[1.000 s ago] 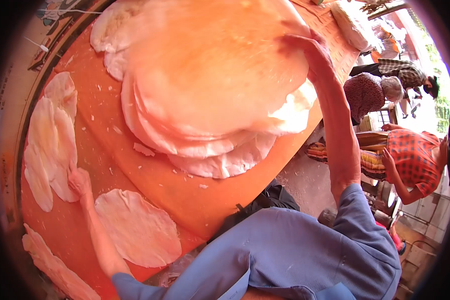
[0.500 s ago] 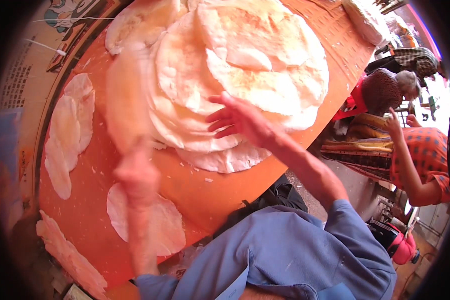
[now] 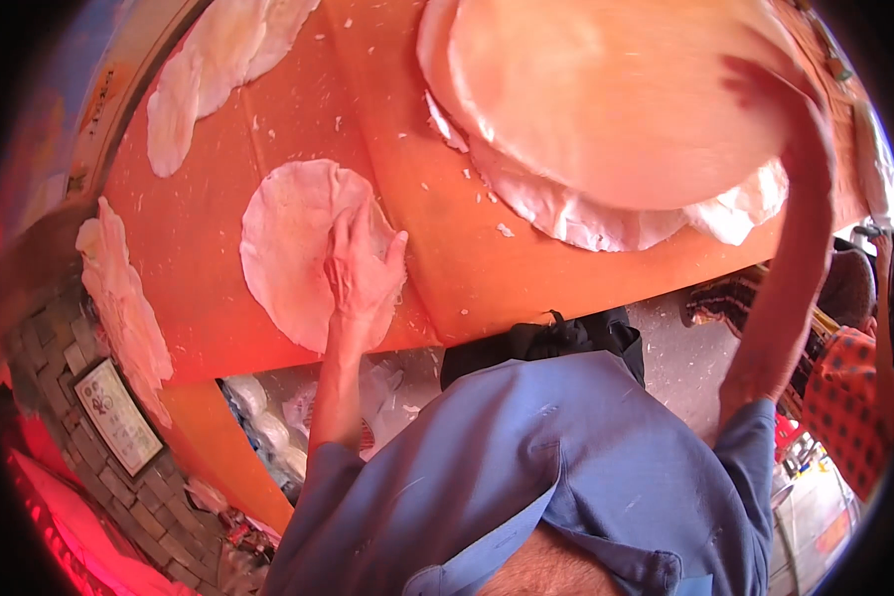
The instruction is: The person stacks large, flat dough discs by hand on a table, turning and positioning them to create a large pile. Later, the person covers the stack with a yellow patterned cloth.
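Observation:
My left hand (image 3: pixel 361 268) lies on a thin round flatbread (image 3: pixel 278 248) near the table's front edge. Its fingers are stretched out, with the thumb apart. To the right, a broad pale flatbread (image 3: pixel 606 99) covers the top of a stack of flatbreads (image 3: pixel 576 221), whose lower ones stick out in wavy folds. At the right rim of this broad flatbread is my right hand (image 3: pixel 780 94), blurred, with fingers spread flat over its surface.
Crumbs dot the orange table (image 3: pixel 368 129). A long folded flatbread (image 3: pixel 204 84) lies at the far left, and another (image 3: pixel 124 298) hangs along the left edge. Plastic bags (image 3: pixel 368 387) sit below the front edge. A person in a checked orange top (image 3: pixel 849 397) is at the right.
My left hand has left the blurred flatbread beside the stack and come down on the small round one. My right hand has moved to the right rim of the stack. The view has shifted left.

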### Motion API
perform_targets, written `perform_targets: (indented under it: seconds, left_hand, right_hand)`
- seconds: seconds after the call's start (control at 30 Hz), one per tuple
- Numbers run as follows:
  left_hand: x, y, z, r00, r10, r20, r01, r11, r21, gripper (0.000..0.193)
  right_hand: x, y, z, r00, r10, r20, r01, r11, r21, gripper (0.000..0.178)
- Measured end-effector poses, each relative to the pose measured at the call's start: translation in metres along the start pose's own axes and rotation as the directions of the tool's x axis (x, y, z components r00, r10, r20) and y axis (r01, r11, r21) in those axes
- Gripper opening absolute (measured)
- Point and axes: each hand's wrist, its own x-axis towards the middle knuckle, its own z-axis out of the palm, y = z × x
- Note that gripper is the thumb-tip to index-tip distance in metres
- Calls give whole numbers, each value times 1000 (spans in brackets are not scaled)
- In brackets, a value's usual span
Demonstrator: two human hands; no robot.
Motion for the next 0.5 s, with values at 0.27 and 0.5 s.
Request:
perform_targets:
  seconds: [0.27, 0.5]
  left_hand:
    - [10, 2, 23, 997, -63, -52, 68, 991, 113, 70]
    - [11, -44, 44, 972, -233, -26, 234, 960, 153, 47]
  right_hand:
    - [-36, 133, -116, 684, -575, -450, -201, 444, -873, 68]
    - [-109, 119, 126, 989, -124, 79, 139, 961, -238, 68]
